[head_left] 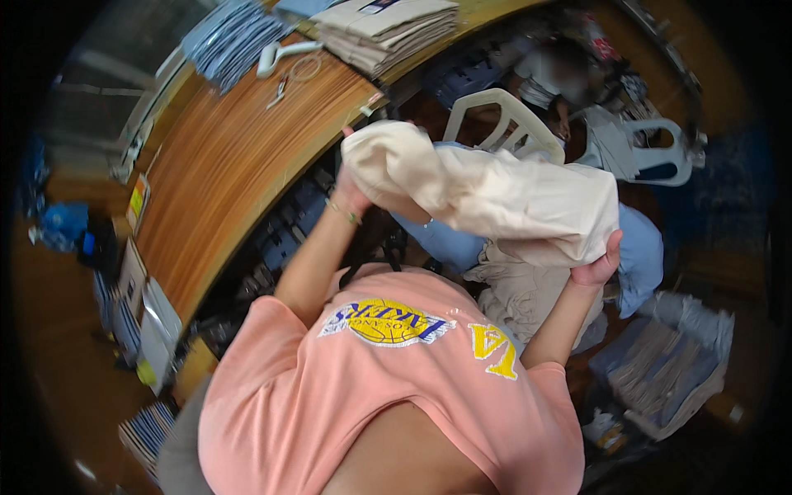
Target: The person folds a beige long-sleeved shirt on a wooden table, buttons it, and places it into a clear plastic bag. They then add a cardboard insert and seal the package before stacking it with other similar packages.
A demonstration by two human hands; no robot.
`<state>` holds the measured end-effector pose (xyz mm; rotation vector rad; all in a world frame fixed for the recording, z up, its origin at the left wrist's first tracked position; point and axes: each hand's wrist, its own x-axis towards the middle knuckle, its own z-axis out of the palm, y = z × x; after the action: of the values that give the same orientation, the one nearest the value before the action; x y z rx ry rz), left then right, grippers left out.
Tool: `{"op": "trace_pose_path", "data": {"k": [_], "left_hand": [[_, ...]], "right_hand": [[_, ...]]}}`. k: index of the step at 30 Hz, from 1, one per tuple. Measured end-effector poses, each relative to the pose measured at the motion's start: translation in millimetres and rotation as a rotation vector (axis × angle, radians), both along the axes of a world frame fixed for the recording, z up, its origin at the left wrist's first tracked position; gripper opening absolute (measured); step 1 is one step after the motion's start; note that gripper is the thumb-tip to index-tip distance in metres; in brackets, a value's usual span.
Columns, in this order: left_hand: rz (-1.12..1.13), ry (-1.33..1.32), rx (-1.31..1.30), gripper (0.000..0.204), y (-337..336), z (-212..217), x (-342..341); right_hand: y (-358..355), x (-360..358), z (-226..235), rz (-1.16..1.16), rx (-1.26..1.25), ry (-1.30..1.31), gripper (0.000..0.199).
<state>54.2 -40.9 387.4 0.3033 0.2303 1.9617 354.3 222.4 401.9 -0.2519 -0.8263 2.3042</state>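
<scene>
A cream-coloured piece of cloth (503, 194), perhaps a garment, hangs stretched and creased between my two hands, above my lap. My left hand (352, 190) is closed on its left end, with part of the fingers hidden behind the fabric. At the lower right corner, my right hand (600, 264) grips the cloth, thumb in front. Below it lie rumpled beige cloth (520, 289) and light blue cloth (639, 256), both partly covered by the piece I hold.
A wooden table (223, 157) stands to my left, bearing folded blue garments (235, 41), folded beige garments (384, 33) and a white handheld tool (280, 58). Plastic chairs (503, 124) and another person (549, 78) are beyond. Bundled cloth (668, 355) lies at right.
</scene>
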Motion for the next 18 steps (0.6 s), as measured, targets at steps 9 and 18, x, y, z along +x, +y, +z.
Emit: {"op": "trace_pose_path", "data": {"k": [9,18], "left_hand": [[-0.289,-0.666,-0.2,0.051,-23.8,-98.7,59.1],[0.917,0.602,-0.652,0.056,-283.4,139.7,-38.9]], "right_hand": [[-34.1,-63.5,27.8,-0.001,0.219,-0.091,0.081],[-67.8,-120.0,99.3,0.326,0.232,0.34,0.075]]}}
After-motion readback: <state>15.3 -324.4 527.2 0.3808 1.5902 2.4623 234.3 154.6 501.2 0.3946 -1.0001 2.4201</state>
